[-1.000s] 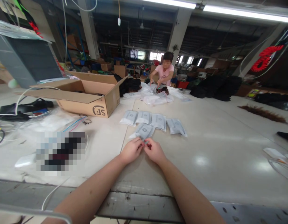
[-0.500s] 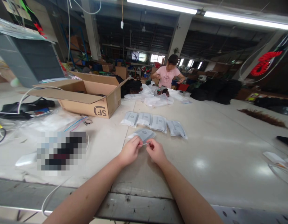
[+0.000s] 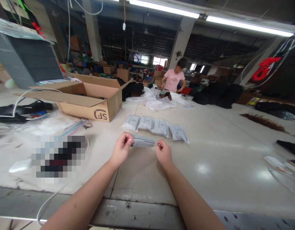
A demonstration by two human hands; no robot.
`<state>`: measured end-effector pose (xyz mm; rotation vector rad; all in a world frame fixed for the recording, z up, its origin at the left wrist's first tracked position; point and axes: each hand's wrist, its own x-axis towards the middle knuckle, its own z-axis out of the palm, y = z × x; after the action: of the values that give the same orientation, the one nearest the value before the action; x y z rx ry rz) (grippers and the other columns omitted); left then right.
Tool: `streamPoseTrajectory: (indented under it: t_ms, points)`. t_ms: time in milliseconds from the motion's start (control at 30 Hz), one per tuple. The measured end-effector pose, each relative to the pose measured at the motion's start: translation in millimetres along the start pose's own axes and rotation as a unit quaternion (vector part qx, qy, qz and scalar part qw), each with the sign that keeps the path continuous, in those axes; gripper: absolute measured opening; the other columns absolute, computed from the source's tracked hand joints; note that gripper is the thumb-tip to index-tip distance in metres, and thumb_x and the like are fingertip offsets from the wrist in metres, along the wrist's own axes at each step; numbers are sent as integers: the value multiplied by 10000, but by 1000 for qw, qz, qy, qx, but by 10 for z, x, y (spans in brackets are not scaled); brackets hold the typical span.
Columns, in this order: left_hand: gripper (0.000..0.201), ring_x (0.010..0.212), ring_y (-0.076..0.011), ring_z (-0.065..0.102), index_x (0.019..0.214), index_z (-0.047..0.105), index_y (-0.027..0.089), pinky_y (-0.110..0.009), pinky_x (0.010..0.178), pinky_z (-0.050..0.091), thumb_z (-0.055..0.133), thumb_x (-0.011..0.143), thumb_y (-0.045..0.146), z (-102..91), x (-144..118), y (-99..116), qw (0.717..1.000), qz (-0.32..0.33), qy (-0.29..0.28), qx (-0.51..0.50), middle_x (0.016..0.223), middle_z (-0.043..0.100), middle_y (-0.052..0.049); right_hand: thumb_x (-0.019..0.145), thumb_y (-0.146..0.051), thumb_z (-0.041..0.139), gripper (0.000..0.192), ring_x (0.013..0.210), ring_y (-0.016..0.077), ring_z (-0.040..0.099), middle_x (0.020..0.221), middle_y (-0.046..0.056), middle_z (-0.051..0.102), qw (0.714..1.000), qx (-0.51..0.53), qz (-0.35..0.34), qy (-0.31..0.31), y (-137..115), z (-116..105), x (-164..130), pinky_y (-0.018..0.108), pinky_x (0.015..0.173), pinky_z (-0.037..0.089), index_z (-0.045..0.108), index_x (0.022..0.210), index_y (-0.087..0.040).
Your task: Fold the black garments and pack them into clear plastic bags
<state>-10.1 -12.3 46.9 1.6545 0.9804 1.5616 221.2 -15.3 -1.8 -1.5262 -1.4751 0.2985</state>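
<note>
1. Where the long pale table [image 3: 233, 153] runs from the near edge to the far end of the workshop, it carries everything else in view.
2. An open cardboard box [image 3: 90, 100] sits at the far left of the table, flaps spread, with black straps and loose clear plastic to its left.
3. A person in a pink shirt [image 3: 174, 81] stands at the far end, hands down among a heap of clear bags [image 3: 159, 102].
4. A row of four grey pouches [image 3: 154, 126] lies flat side by side in the middle of the table, just beyond the hands.
5. The left hand [image 3: 122, 150] pinches the left end of a grey pouch [image 3: 142, 142] between thumb and fingers, the other fingers curled in.
6. The right hand [image 3: 164, 152] pinches the pouch's right end the same way, so the pouch is stretched edge-on between the two hands, lifted just above the table and near the row.
</note>
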Motion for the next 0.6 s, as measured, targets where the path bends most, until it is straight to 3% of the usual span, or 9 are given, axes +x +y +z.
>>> streamPoseTrajectory:
  t_ms: [200, 333, 433, 533, 600]
  points:
    - [265, 651, -120, 444, 829, 555, 203, -237, 615, 361, 693, 809, 428, -51, 90, -98, 985, -58, 127, -105, 711, 495, 27, 813, -319, 508, 138, 534, 144, 440, 548, -47, 464, 1000, 3, -15, 1, 62, -38, 32, 263, 553, 313, 562, 729, -223]
    - [274, 611, -99, 438, 800, 536, 203, -224, 594, 360, 709, 781, 414, -70, 137, -187, 963, -109, 169, -180, 684, 484, 39, 835, -430, 525, 230, 576, 167, 506, 589, -19, 537, 998, 58, 38, 2, 190, 11, 100, 273, 566, 371, 593, 789, -216]
    - [251, 593, -93, 434, 776, 536, 202, -221, 582, 358, 717, 754, 375, -111, 163, -222, 953, -123, 154, -228, 670, 477, 43, 823, -532, 546, 352, 510, 150, 503, 645, -9, 595, 980, 165, 103, -42, 226, 65, 129, 267, 501, 383, 620, 928, -204]
    - [190, 647, -101, 479, 783, 573, 194, -230, 619, 387, 704, 733, 323, -118, 155, -240, 957, -138, 88, -242, 736, 530, 23, 814, -622, 567, 516, 454, 115, 510, 754, 19, 680, 938, 295, 150, -106, 191, 76, 123, 252, 468, 395, 618, 1089, -189]
    - [168, 723, -120, 523, 824, 610, 191, -244, 674, 414, 687, 741, 314, -80, 125, -267, 966, -151, 31, -209, 807, 575, 5, 789, -645, 612, 544, 479, 113, 547, 781, 43, 709, 915, 344, 168, -123, 167, 55, 121, 249, 493, 421, 635, 1059, -173]
